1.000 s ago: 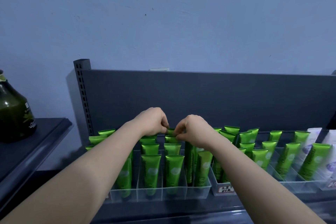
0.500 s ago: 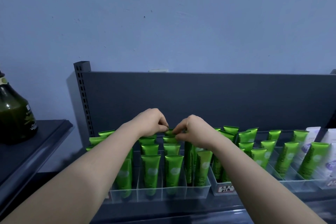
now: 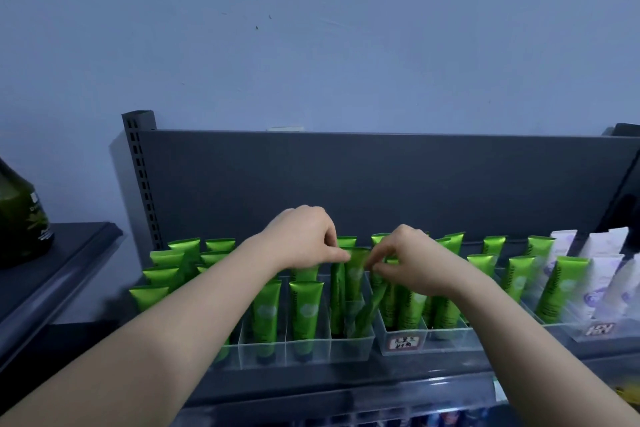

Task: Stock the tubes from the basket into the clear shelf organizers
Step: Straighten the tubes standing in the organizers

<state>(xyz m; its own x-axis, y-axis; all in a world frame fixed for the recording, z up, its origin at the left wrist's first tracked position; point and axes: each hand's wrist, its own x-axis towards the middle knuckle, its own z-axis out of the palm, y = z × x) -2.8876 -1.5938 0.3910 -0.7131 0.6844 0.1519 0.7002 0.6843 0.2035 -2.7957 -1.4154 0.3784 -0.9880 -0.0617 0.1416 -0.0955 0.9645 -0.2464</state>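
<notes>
Several green tubes stand cap-down in rows inside clear shelf organizers (image 3: 353, 348) on a dark shelf. My left hand (image 3: 304, 237) and my right hand (image 3: 408, 260) meet over the middle lane. Both pinch the top of one green tube (image 3: 356, 270) that stands upright in the lane at the right end of the left organizer. My left fingers hold its left top corner and my right fingers hold its right side. A second organizer (image 3: 403, 343) with a handwritten label holds more green tubes. The basket is out of view.
White and purple tubes (image 3: 602, 274) fill an organizer at the far right. A dark green bottle (image 3: 20, 218) stands on a lower shelf (image 3: 59, 253) to the left. The grey back panel (image 3: 346, 184) rises behind the tubes, and the shelf's front edge (image 3: 346, 388) runs below.
Both hands have shifted slightly right, from the row behind to a tube in the right-end lane. The camera has tilted, so the shelf sits a little further right in view.
</notes>
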